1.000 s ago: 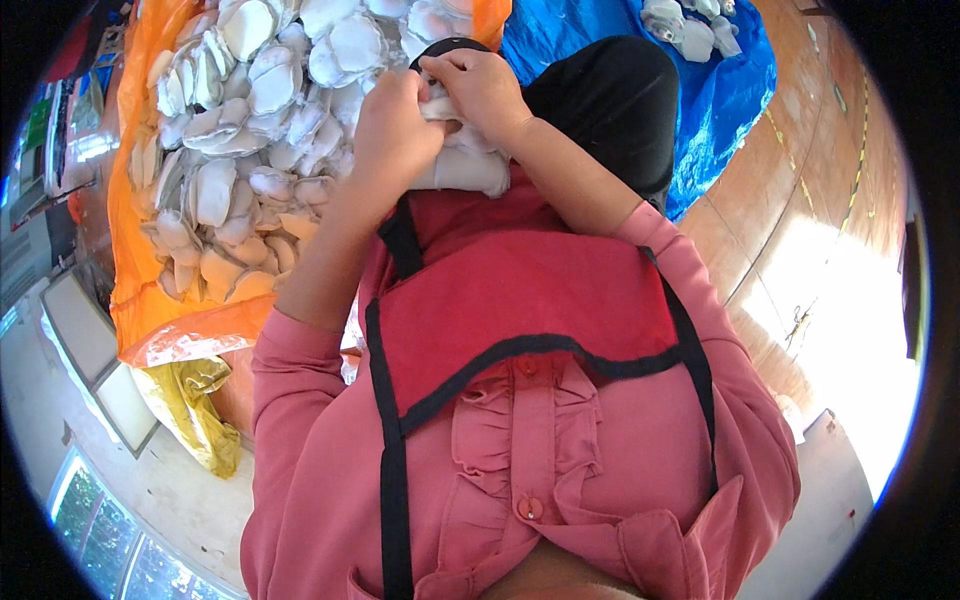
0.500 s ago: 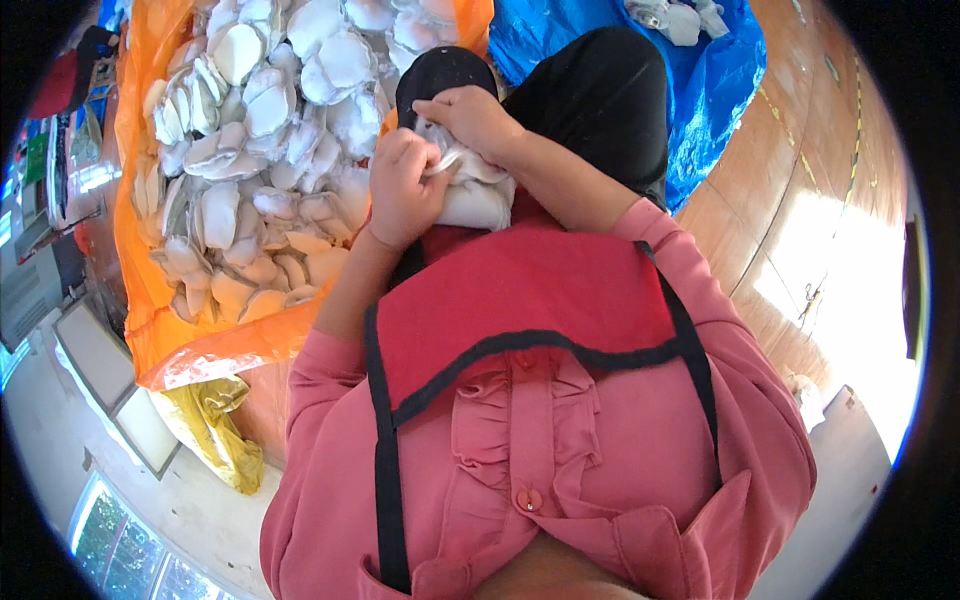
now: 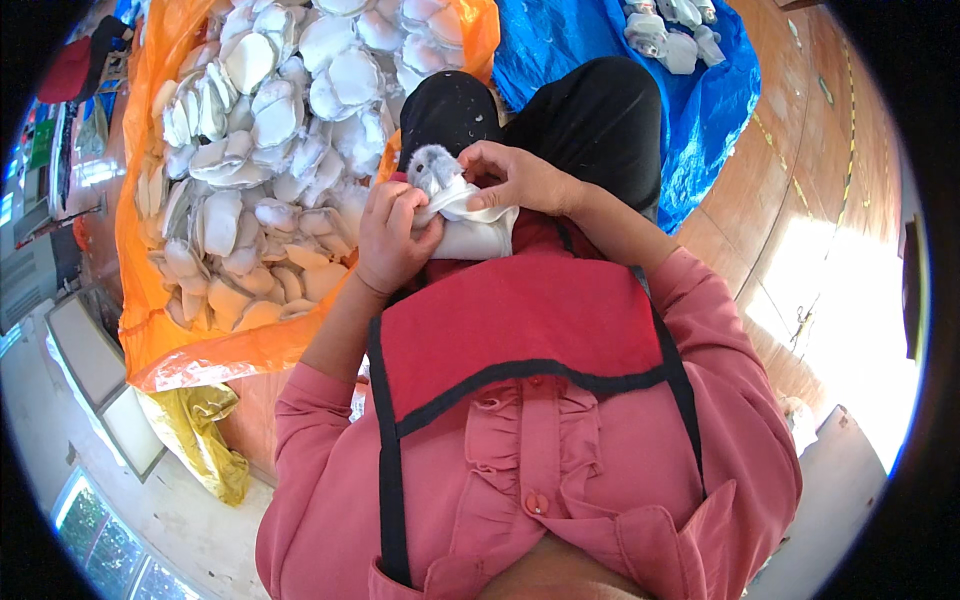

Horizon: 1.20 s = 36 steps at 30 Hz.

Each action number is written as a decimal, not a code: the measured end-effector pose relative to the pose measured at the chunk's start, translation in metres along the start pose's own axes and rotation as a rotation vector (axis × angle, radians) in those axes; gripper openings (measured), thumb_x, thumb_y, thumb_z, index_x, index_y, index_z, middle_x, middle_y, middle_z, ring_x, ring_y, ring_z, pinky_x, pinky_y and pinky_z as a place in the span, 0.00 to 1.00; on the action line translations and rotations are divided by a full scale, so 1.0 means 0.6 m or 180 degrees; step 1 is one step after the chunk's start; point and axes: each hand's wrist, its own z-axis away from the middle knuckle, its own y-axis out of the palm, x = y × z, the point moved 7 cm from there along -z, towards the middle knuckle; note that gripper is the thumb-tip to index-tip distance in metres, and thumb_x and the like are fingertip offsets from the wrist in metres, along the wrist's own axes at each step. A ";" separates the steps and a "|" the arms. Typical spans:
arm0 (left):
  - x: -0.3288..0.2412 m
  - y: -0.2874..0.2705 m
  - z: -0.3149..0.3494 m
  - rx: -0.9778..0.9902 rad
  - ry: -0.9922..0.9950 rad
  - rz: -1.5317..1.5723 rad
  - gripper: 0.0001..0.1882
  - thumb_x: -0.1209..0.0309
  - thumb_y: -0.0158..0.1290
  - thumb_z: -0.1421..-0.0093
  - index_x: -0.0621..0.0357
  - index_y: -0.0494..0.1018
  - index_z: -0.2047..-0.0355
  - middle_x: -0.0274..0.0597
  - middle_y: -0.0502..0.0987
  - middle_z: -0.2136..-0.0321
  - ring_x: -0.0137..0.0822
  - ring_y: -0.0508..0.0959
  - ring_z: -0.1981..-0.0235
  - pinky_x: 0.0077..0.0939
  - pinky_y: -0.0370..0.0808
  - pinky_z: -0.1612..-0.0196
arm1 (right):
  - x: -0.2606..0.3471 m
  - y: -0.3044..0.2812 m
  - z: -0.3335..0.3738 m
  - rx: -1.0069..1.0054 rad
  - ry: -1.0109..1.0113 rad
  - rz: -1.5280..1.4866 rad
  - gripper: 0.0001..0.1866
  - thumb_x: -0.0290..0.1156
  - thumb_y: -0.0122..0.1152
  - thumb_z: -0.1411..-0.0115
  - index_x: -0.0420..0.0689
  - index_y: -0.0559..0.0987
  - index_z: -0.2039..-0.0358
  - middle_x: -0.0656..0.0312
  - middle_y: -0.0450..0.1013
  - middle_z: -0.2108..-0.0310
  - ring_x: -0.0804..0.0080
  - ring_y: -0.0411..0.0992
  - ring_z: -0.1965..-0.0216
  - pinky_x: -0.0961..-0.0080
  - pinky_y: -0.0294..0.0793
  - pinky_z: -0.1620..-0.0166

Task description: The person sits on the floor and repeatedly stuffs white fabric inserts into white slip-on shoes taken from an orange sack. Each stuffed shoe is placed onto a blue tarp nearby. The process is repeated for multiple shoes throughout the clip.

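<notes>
Over my lap sits a small plush toy (image 3: pixel 434 172) with a fluffy grey head and a dark eye, wrapped in white cloth (image 3: pixel 470 236). My left hand (image 3: pixel 393 232) is closed on the left edge of the cloth, thumb and fingers pinched together. On the other side, my right hand (image 3: pixel 522 182) curls its thumb and index finger around the cloth's edge beside the toy's head. The toy's lower body is hidden inside the cloth.
At the left, an orange sheet (image 3: pixel 150 290) carries a big heap of white padded pieces (image 3: pixel 280 120). A blue sheet (image 3: pixel 690 150) at the far right bears several small white-and-grey plush pieces (image 3: pixel 680 45). A yellow bag (image 3: pixel 205 440) lies at the lower left.
The toy's grey head has come into view above the white cloth. My right hand has moved right and down, and my left hand has come lower along the cloth.
</notes>
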 end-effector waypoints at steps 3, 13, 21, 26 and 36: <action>0.012 0.003 0.006 0.0156 -0.0310 0.0114 0.21 0.78 0.63 0.57 0.59 0.68 0.62 0.46 0.71 0.65 0.49 0.74 0.64 0.37 0.74 0.61 | -0.011 0.009 0.007 0.0064 0.0022 -0.0279 0.32 0.38 0.77 0.51 0.41 0.72 0.49 0.62 0.72 0.58 0.73 0.69 0.54 0.75 0.68 0.47; 0.045 0.000 0.014 0.0486 -0.0238 -0.0084 0.26 0.68 0.69 0.57 0.59 0.70 0.60 0.47 0.72 0.61 0.50 0.75 0.62 0.39 0.75 0.59 | -0.019 0.015 -0.022 -0.0585 0.0153 0.0868 0.24 0.36 0.75 0.48 0.42 0.73 0.56 0.63 0.72 0.61 0.76 0.71 0.61 0.77 0.71 0.56; 0.023 0.000 -0.037 0.0752 0.0248 -0.0075 0.21 0.70 0.67 0.56 0.60 0.70 0.63 0.49 0.73 0.51 0.52 0.76 0.51 0.39 0.75 0.50 | 0.002 0.031 -0.018 -0.0005 0.1488 0.1608 0.33 0.60 0.55 0.40 0.36 0.80 0.62 0.47 0.78 0.65 0.57 0.77 0.61 0.65 0.74 0.57; 0.048 0.017 -0.036 0.1174 0.0104 0.0488 0.24 0.73 0.65 0.55 0.59 0.70 0.57 0.49 0.74 0.48 0.52 0.76 0.49 0.39 0.75 0.48 | -0.025 0.031 -0.026 0.0001 0.0727 0.1471 0.28 0.55 0.50 0.35 0.38 0.80 0.59 0.50 0.78 0.63 0.59 0.76 0.61 0.66 0.73 0.56; 0.035 0.028 -0.012 0.0623 -0.0111 -0.0094 0.27 0.73 0.61 0.51 0.56 0.71 0.48 0.46 0.75 0.52 0.52 0.74 0.51 0.44 0.70 0.46 | -0.018 0.025 -0.045 -0.0188 0.0409 0.1518 0.27 0.54 0.49 0.33 0.41 0.81 0.60 0.49 0.78 0.64 0.58 0.76 0.61 0.67 0.72 0.55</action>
